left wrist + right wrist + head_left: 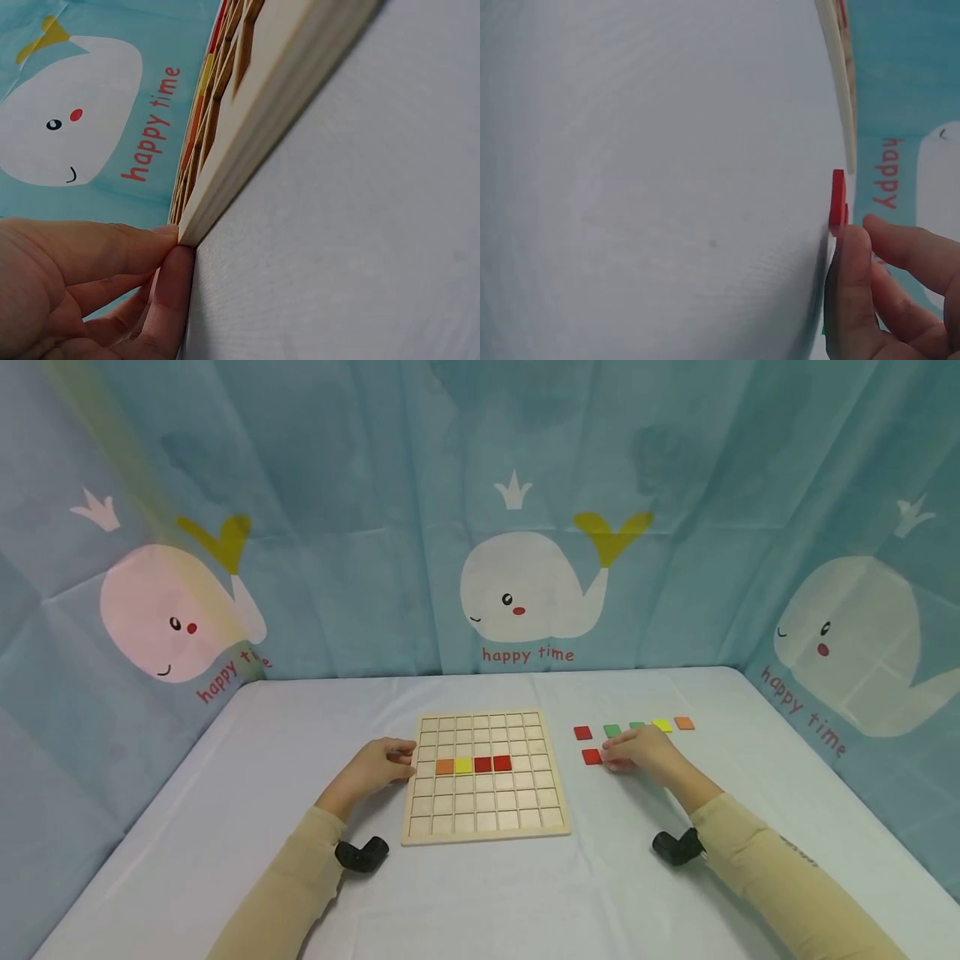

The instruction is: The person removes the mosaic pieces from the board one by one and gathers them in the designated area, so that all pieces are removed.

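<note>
A square wooden grid board [487,822] lies on the table with a row of orange [445,767], yellow [463,766] and two red tiles. My left hand [372,768] pinches its left edge; the left wrist view shows thumb and finger of the hand [97,285] at the board's rim [255,142]. To the right of the board, my right hand [641,750] is beside a loose red tile [591,757]. In the right wrist view the red tile [838,199] stands out just past the hand's [892,292] fingertips, which are slightly apart; whether they touch it is unclear.
Behind the right hand, loose tiles form a row: red [582,732], green [612,730], a partly hidden green, yellow [662,725] and orange [684,723]. A black device sits at each wrist. Whale-printed curtains [360,610] surround the white table [315,710].
</note>
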A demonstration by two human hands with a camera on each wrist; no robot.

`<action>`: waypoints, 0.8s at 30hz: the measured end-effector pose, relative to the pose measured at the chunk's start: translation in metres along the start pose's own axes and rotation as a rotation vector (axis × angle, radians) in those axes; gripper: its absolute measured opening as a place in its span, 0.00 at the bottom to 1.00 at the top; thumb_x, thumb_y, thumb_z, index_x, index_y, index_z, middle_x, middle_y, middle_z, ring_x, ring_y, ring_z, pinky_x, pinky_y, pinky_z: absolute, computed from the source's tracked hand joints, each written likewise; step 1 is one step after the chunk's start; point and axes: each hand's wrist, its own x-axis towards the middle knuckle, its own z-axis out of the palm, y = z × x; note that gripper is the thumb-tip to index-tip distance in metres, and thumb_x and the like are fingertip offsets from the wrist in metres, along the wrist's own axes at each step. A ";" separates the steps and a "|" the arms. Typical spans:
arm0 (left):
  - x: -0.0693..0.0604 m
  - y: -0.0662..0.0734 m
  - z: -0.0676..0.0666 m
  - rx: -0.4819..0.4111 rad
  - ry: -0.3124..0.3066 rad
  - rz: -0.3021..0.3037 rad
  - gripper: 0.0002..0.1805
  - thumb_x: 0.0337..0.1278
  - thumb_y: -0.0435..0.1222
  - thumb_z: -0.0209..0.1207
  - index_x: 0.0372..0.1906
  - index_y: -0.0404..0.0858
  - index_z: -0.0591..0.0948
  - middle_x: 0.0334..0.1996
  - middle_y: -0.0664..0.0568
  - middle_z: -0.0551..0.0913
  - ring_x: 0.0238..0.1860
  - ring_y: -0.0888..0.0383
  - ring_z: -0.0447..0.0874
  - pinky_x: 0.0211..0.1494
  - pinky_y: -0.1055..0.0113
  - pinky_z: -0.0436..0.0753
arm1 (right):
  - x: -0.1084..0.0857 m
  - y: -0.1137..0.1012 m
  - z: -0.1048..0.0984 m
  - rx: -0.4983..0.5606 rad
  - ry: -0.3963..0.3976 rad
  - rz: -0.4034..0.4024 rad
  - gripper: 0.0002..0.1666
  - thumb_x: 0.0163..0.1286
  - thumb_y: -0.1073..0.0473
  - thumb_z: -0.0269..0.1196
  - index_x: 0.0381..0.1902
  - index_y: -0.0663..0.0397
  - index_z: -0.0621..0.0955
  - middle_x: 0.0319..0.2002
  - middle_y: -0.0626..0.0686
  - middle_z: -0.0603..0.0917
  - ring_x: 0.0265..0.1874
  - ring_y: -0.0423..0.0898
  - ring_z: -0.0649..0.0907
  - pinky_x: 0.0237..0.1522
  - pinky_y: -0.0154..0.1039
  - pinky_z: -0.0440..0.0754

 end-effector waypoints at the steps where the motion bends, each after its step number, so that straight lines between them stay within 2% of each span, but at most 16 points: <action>1: 0.000 0.000 0.000 -0.003 0.002 -0.001 0.28 0.61 0.27 0.62 0.67 0.30 0.73 0.53 0.40 0.79 0.52 0.51 0.78 0.48 0.66 0.85 | 0.000 0.000 0.000 -0.001 -0.003 0.002 0.22 0.64 0.58 0.70 0.52 0.65 0.84 0.30 0.48 0.89 0.25 0.37 0.85 0.36 0.26 0.80; 7: -0.001 -0.001 0.000 -0.006 -0.001 -0.003 0.28 0.61 0.27 0.62 0.67 0.29 0.73 0.53 0.39 0.79 0.52 0.51 0.79 0.49 0.65 0.85 | 0.002 -0.002 0.002 0.018 -0.006 0.017 0.22 0.64 0.59 0.70 0.53 0.66 0.83 0.32 0.51 0.89 0.24 0.38 0.85 0.34 0.26 0.82; 13: -0.003 -0.002 -0.004 0.001 0.001 -0.004 0.28 0.61 0.27 0.62 0.67 0.30 0.73 0.53 0.40 0.79 0.52 0.52 0.78 0.48 0.65 0.85 | 0.000 -0.015 0.004 0.037 -0.016 -0.008 0.23 0.65 0.58 0.69 0.55 0.64 0.83 0.33 0.49 0.89 0.25 0.36 0.84 0.35 0.28 0.83; 17: -0.003 -0.001 -0.005 0.011 -0.005 0.001 0.28 0.61 0.28 0.62 0.67 0.29 0.73 0.52 0.40 0.79 0.52 0.51 0.79 0.49 0.65 0.85 | -0.004 -0.025 0.010 0.081 -0.051 -0.036 0.21 0.65 0.59 0.69 0.53 0.66 0.83 0.32 0.49 0.88 0.25 0.36 0.85 0.35 0.29 0.84; 24: 0.000 -0.002 -0.002 0.000 -0.023 0.027 0.28 0.60 0.27 0.62 0.67 0.28 0.72 0.55 0.38 0.79 0.53 0.51 0.79 0.49 0.65 0.85 | -0.006 -0.039 0.030 0.062 -0.092 -0.079 0.19 0.64 0.60 0.69 0.49 0.67 0.84 0.28 0.47 0.88 0.23 0.36 0.84 0.34 0.31 0.86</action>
